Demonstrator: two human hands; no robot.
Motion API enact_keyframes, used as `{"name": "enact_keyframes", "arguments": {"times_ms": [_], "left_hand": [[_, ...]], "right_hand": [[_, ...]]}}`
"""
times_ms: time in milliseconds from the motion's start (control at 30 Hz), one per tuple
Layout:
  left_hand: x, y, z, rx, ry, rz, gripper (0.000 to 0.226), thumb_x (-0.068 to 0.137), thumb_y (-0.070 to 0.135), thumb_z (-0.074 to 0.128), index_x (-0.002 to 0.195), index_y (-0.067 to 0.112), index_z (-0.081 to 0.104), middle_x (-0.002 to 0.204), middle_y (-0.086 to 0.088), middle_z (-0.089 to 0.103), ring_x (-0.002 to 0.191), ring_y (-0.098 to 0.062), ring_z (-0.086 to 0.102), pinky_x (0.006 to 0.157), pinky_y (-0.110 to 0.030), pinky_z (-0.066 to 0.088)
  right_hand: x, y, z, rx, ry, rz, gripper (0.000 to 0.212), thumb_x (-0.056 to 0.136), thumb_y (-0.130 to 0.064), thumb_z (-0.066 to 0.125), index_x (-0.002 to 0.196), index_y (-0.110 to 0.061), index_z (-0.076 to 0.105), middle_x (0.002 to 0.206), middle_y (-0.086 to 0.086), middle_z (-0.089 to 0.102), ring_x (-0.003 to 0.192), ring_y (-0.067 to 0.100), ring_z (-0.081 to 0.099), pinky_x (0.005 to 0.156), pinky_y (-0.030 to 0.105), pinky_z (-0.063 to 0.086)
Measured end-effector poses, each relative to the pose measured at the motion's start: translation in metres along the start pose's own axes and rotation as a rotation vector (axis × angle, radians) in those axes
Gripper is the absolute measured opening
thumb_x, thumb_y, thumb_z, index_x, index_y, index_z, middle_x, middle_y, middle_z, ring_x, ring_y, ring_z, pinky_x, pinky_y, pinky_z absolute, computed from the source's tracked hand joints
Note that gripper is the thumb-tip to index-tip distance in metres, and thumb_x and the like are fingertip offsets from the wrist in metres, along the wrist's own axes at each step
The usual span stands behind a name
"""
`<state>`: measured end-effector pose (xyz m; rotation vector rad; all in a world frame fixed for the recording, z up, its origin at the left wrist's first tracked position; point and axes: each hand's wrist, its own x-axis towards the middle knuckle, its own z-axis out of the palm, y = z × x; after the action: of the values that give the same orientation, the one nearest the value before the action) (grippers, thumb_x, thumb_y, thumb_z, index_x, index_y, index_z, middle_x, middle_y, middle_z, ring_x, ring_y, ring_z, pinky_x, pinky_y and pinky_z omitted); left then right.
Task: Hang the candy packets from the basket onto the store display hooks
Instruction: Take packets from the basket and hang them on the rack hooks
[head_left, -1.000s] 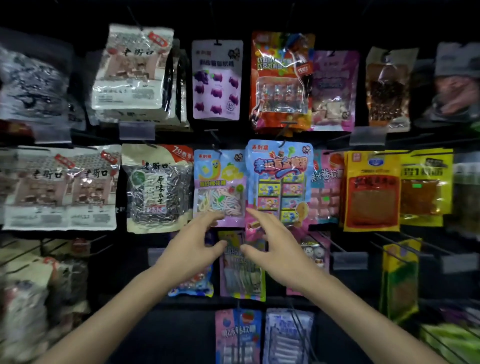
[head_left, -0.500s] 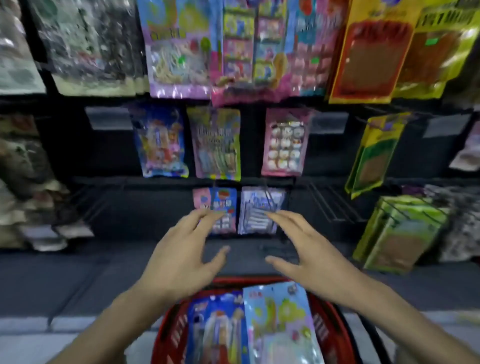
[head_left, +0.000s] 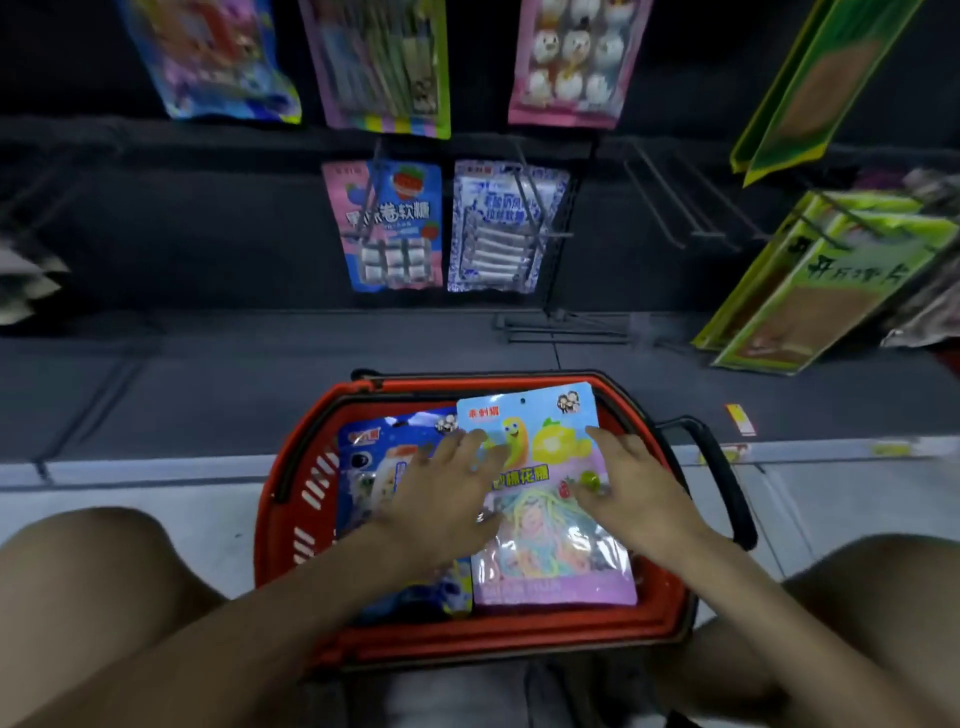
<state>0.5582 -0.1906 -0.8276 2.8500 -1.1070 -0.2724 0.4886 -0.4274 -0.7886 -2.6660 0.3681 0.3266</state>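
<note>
While the left hand (head_left: 444, 496) and the right hand (head_left: 638, 491) are lying with fingers spread and uncurled on the light-blue packet (head_left: 545, 551), neither gripping it, what is threatening the pick-up? (Trainee)

That packet is lying topmost in the red basket (head_left: 291, 519) on the floor, overlapping the dark-blue packet (head_left: 366, 467) beside it. The left fingers are reaching across both. A closing grasp is likely catching two packets at once, with the lower one then dropping out on the way up. (Instructor)

Is the film itself posing a problem? (Trainee)

Probably. It is looking glossy and limp, so flat fingers are tending to slide rather than lift, and a pinch at one edge is risking a fold. The hang hole (head_left: 523, 401) is sitting at the far edge, away from both hands, so the packet is needing reorientation before threading. (Instructor)

And at the display? (Trainee)

The empty hooks (head_left: 667, 215) are projecting to the right of the white-and-blue packet (head_left: 506, 228). They are appearing thin and blurred. A missed hole is likely bending the header or knocking neighbouring stock loose. (Instructor)
</note>
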Motion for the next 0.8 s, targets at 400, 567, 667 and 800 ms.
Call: {"name": "enact_keyframes", "arguments": {"times_ms": [400,567,667,800], "left_hand": [[0.007,0.029,0.048,-0.072,-0.059,-0.024,0.093,0.096,0.077,0.029,0.166,0.028,-0.007,0.174,-0.012,-0.012,0.159,-0.042,-0.013,0.126,-0.061,0.014],[0.006,0.037,0.048,-0.304,-0.015,-0.074,0.089,0.093,0.075,0.03,0.167,0.03,0.007,0.175,-0.004,-0.008,0.161,-0.032,-0.009,0.127,-0.056,0.01],[0.007,0.034,0.042,-0.586,0.076,-0.129,0.071,0.099,0.056,0.054,0.162,0.035,0.03,0.173,0.004,0.011,0.16,-0.02,0.011,0.127,-0.047,0.023],[0.008,0.029,0.025,-0.929,0.232,-0.217,0.054,0.098,0.037,0.068,0.149,0.033,0.052,0.154,0.016,0.039,0.134,0.008,0.038,0.118,-0.037,0.041]], "right_hand": [[-0.009,0.007,0.027,0.42,0.123,0.113,0.07,0.086,-0.025,0.085,0.141,-0.025,0.041,0.111,-0.008,0.072,0.095,0.006,0.071,0.066,0.015,0.047],[0.001,0.009,0.026,0.946,0.039,0.292,0.038,0.074,-0.009,0.093,0.106,-0.009,0.072,0.093,0.006,0.081,0.082,0.016,0.079,0.064,0.021,0.058],[-0.001,0.007,0.026,1.071,-0.05,0.313,0.038,0.077,0.0,0.088,0.112,-0.007,0.075,0.104,0.009,0.081,0.092,0.026,0.079,0.075,0.032,0.063],[-0.005,0.003,0.018,1.134,-0.04,0.271,0.035,0.081,0.001,0.085,0.112,-0.009,0.074,0.105,0.009,0.08,0.096,0.027,0.078,0.083,0.037,0.063]]}}
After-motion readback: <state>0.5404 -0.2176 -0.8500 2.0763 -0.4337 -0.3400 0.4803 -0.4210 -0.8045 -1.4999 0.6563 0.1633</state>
